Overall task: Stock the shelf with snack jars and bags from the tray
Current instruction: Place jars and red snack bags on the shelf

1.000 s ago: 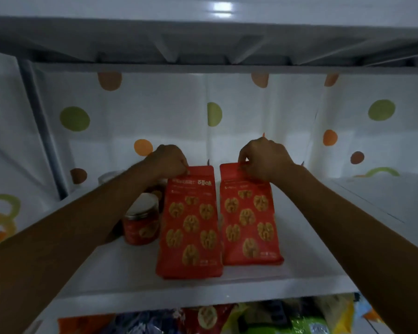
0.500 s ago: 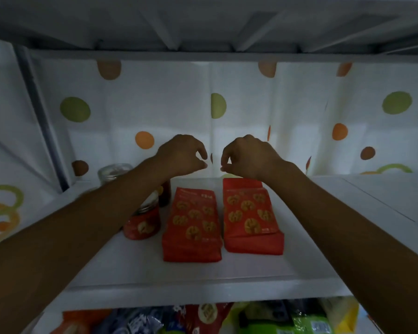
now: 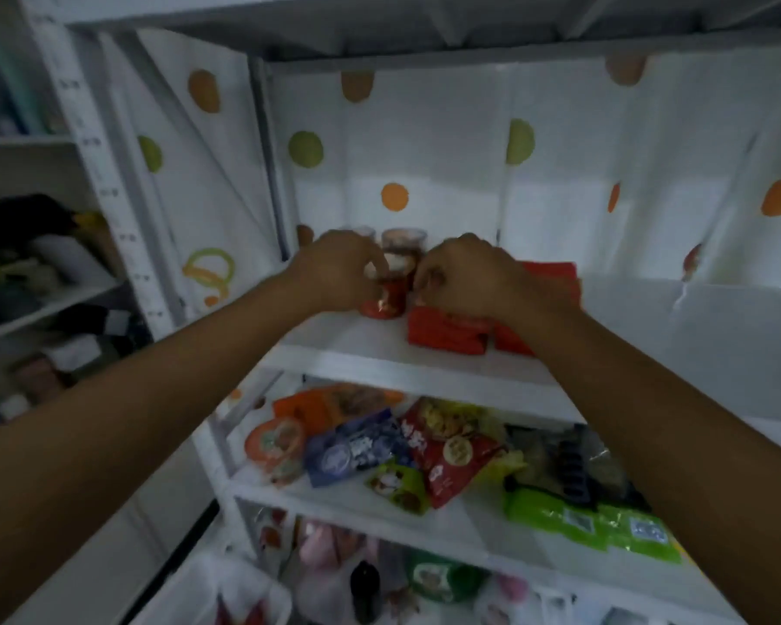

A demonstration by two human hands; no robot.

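Observation:
Two red walnut-print snack bags point(image 3: 446, 332) lie flat side by side on the white upper shelf point(image 3: 379, 367). A red snack jar point(image 3: 386, 299) stands to their left, with two more jars point(image 3: 404, 242) behind it. My left hand point(image 3: 339, 269) hovers in front of the red jar, its fingers loosely curled and holding nothing. My right hand point(image 3: 467, 273) hovers over the back of the bags, also loosely curled and empty. It hides part of the right bag point(image 3: 553, 272). The picture is blurred by motion.
The shelf below point(image 3: 370, 502) holds several mixed snack bags in blue, red, orange and green. Lower shelves carry more packets and a dark bottle point(image 3: 365, 590). A white bin point(image 3: 208, 588) sits at the bottom left. Another cluttered rack point(image 3: 41, 304) stands to the left. Dotted white cloth backs the shelf.
Both hands let go of the two red bags, which now lie flat, and drew back from them. My view swung left and back, so the lower shelves now show.

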